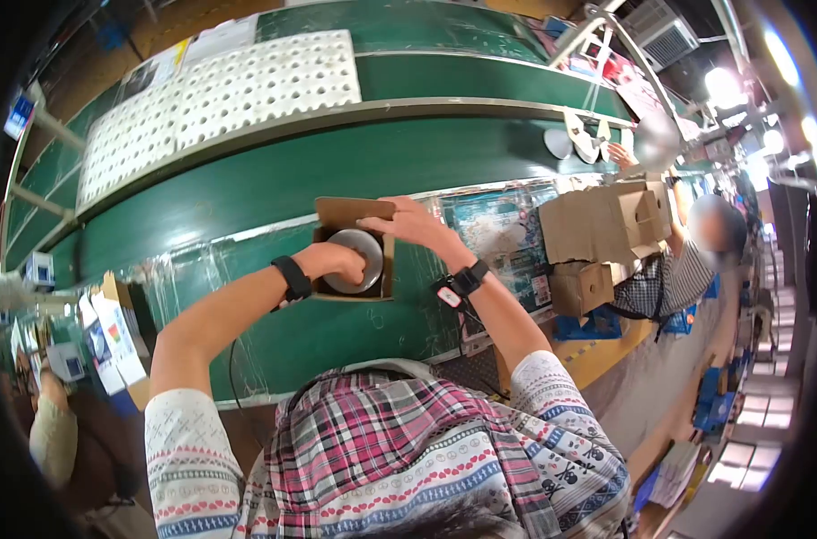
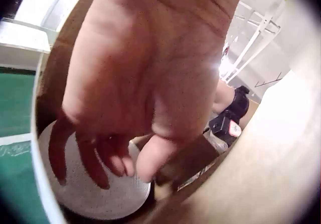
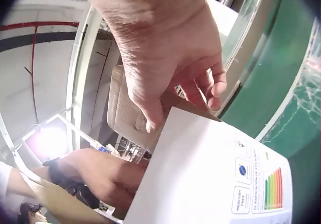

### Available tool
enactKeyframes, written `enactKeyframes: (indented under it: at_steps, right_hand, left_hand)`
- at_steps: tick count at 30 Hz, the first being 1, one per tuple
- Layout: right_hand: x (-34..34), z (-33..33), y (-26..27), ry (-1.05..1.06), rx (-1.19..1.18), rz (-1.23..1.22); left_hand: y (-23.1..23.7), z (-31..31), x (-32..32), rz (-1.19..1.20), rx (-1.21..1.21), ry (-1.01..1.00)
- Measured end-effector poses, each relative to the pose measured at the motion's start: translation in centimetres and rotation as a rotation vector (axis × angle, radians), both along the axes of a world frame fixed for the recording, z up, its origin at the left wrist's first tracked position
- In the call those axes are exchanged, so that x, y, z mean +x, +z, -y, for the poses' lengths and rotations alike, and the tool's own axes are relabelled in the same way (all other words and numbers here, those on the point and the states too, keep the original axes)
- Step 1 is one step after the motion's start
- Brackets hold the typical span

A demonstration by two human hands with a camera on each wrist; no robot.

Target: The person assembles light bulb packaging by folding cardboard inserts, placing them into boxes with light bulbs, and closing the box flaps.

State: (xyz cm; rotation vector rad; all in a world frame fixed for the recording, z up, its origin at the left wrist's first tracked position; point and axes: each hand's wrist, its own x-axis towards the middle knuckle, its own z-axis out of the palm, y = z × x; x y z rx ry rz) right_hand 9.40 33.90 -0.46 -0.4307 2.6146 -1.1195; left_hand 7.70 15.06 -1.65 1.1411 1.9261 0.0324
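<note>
An open cardboard box [image 1: 387, 286] stands on the green bench, its back flap [image 1: 344, 212] raised. Inside it lies a round lamp with a pale, flat face [image 1: 370, 244], also seen as a frosted disc [image 2: 95, 199] in the left wrist view. My left hand [image 1: 338, 262] reaches down into the box, fingers extended onto the disc. At the far right corner my right hand [image 1: 413, 223] grips the box edge, thumb on one side and fingers on the other. The right wrist view shows the box's white printed side [image 3: 200, 169] with an energy label.
Behind the box runs a raised metal rail [image 1: 426, 106]; a white perforated tray [image 1: 265, 85] lies beyond it. Other cardboard boxes [image 1: 597, 225] stand to the right, beside another person. A further open carton [image 1: 112, 341] is at the left.
</note>
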Motion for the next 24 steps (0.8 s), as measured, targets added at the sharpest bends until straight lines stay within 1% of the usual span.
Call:
enactKeyframes:
  at_steps: [1,2,4,5,6,7,8,9,10,12,13,14,15,17,18,19,20,21,23,24]
  right_hand:
    - [-0.5,-0.3,-0.7,0.105,-0.078,-0.126]
    - [-0.4,-0.6,-1.6,0.175,0.107,-0.222]
    - [-0.4,-1.2,-2.8,0.309,0.505,-0.388]
    - [-0.5,-1.3,-2.1,0.13,0.427,-0.319]
    - [-0.4,-0.9,-0.8,-0.044,0.338,-0.253]
    - [-0.3,-0.8,0.4,-0.207,0.242,-0.19]
    - [-0.5,-1.2,1.3,-0.309,0.067,-0.038]
    - [-1.1,-1.6,2.0,-0.401,-0.114,0.111]
    - [-1.7,-1.8,2.4,-0.48,-0.299,0.26]
    - [-3.1,-2.1,0.1,-0.543,-0.524,0.006]
    - [-4.2,-2.2,-2.0,-0.605,-0.515,-0.066]
    - [-5.0,-1.3,-1.2,-0.669,-0.51,-0.141]
    - [-5.0,-0.5,-0.4,-0.739,-0.737,-0.025]
    - [-6.6,0.7,-1.5,-0.784,-0.64,-0.08]
    - [-7.3,1.3,-2.2,-0.815,-0.585,-0.103]
    - [-8.3,2.0,-2.7,-0.85,-0.583,-0.123]
    - [-9.6,2.8,-4.2,-0.937,-0.74,-0.062]
    - [-10.9,3.2,-5.7,-0.944,-0.816,-0.027]
    - [-11.2,5.6,-4.5,-1.074,-0.903,-0.028]
    - [-12.1,6.2,-5.9,-1.061,-0.927,-0.041]
  left_hand:
    - [0.2,-0.3,-0.3,-0.001,0.024,-0.059]
    - [0.5,-0.9,-0.5,-0.001,0.055,-0.129]
    - [1.8,-0.6,-1.4,-0.029,0.13,-0.121]
    - [-1.3,0.5,-2.3,-0.124,0.55,0.086]
    - [4.6,1.0,-2.1,0.006,0.682,0.313]
    - [9.7,1.5,-2.0,0.241,0.809,0.518]
    - [11.9,2.9,-2.8,0.257,0.946,0.594]
    - [13.0,5.1,-4.1,0.271,1.081,0.676]
    - [13.9,7.5,-5.3,0.206,1.196,0.781]
    - [14.5,11.8,-7.3,0.053,1.385,0.984]
    - [13.8,13.6,-7.8,-0.011,1.387,1.051]
    - [12.9,15.0,-7.8,-0.077,1.389,1.112]
    - [11.8,15.8,-7.5,-0.016,1.358,1.159]
    - [8.4,16.9,-6.1,0.135,1.283,1.245]
    - [6.7,17.1,-5.2,0.175,1.255,1.261]
    - [5.1,17.0,-4.1,0.217,1.227,1.272]
    - [4.1,16.8,-3.2,0.265,1.198,1.277]
    - [3.4,16.8,-2.4,0.287,1.187,1.298]
    - [2.3,16.5,-0.9,0.341,1.163,1.331]
    - [1.9,16.6,-0.2,0.356,1.143,1.32]
